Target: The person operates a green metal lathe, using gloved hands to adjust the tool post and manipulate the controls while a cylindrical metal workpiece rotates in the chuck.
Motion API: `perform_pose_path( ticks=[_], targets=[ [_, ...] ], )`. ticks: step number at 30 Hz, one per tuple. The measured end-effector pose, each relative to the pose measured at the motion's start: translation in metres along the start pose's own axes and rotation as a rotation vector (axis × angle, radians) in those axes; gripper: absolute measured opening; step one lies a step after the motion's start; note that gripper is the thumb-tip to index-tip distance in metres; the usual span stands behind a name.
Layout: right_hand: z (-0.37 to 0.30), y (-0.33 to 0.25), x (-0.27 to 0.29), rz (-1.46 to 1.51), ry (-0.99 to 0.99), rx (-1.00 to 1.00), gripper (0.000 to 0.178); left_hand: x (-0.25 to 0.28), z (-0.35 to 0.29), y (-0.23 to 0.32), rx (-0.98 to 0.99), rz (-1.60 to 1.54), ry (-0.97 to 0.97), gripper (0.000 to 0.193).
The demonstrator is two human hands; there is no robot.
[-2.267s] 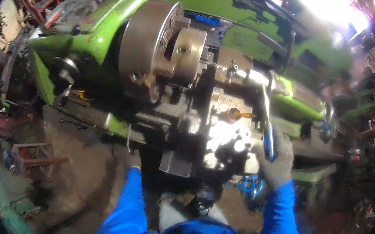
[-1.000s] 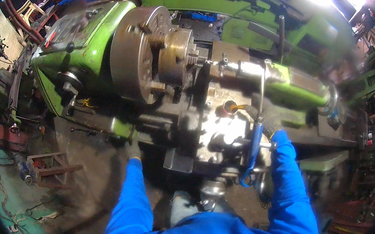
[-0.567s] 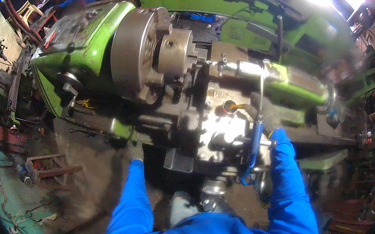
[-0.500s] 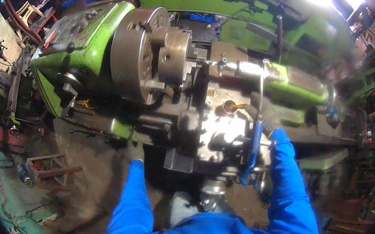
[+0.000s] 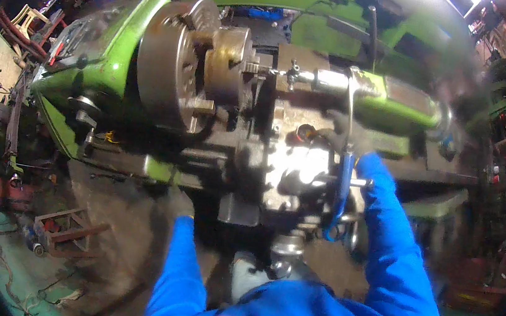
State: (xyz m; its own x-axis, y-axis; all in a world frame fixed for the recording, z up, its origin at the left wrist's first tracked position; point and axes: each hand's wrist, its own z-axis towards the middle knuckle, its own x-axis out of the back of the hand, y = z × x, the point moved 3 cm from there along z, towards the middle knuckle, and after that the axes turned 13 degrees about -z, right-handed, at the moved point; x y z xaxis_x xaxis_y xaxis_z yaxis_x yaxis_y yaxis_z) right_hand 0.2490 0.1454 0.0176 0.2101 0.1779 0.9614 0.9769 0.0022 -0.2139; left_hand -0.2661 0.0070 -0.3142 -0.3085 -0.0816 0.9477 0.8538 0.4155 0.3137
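- We're at the cup (image 5: pixel 306 133), sitting towards the carriage (image 5: pixel 274 188)'s far edge; our right hand (image 5: pixel 338 136) is just beside it, fingers partly curled, though we can't tell whether they pinch anything.
- Our left hand (image 5: pixel 179 201) is blurred by the bed (image 5: pixel 161 170)'s front edge; its grip we can't tell.
- Step in hand, we judge: working from the cup while the bit (image 5: pixel 273 73) faces the workpiece (image 5: pixel 228 58).
- The next move calls for an upward lift, we'd say, clear of the rim.
- Tight side: the blue handle (image 5: pixel 345 175) hangs by our wrist.
- Room opens leftward, to the carriage's left edge; the chuck (image 5: pixel 165 64) lies beyond.
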Motion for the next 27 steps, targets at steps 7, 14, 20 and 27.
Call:
perform_pose_path(
  ticks=[7, 14, 20, 27],
  targets=[
    [0.019, 0.011, -0.028, -0.068, 0.089, 0.082, 0.063, -0.064, 0.0, -0.056, -0.068, 0.369, -0.265, 0.051],
    [0.005, -0.018, -0.01, -0.261, 0.406, 0.16, 0.052, -0.049, -0.067, -0.047, -0.076, 0.052, -0.356, 0.069],
    [0.011, -0.01, -0.016, -0.144, 0.107, 0.107, 0.041, -0.032, -0.058, -0.024, 0.141, -0.187, -0.15, 0.067],
    [0.019, -0.01, -0.018, -0.228, 0.208, 0.271, 0.024, 0.017, 0.007, 0.088, -0.386, -0.679, 0.012, 0.043]
  ],
)
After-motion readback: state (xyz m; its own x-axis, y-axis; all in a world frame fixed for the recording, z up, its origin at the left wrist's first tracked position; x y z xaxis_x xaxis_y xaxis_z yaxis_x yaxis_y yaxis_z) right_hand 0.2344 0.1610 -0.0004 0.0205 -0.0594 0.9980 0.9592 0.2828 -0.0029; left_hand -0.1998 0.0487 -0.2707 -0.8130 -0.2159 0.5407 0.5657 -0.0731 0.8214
